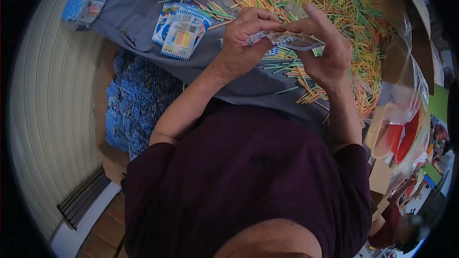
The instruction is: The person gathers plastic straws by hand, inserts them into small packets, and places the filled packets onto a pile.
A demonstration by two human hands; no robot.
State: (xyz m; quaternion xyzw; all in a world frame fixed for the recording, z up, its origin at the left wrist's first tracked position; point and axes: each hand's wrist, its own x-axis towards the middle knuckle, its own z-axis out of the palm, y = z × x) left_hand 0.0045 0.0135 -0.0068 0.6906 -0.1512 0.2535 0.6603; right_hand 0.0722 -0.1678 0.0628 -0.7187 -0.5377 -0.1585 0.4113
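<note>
I see left hand [241, 43] and right hand [325, 48] both pinching small clear blue-printed plastic packet [286, 39] | loose coloured thin sticks pile [334, 9] at 12 o'clock

The packet [287, 40] is thin, glossy, crinkled plastic film. The sticks [344, 5] are matt and smooth; plastic or wood cannot be told. The filled packs [181, 31] are glossy printed plastic. The sheet [143, 9] is matt grey woven cloth. The bag [406, 91] is clear, shiny plastic. The boxes [114, 162] are matt brown cardboard.
</note>
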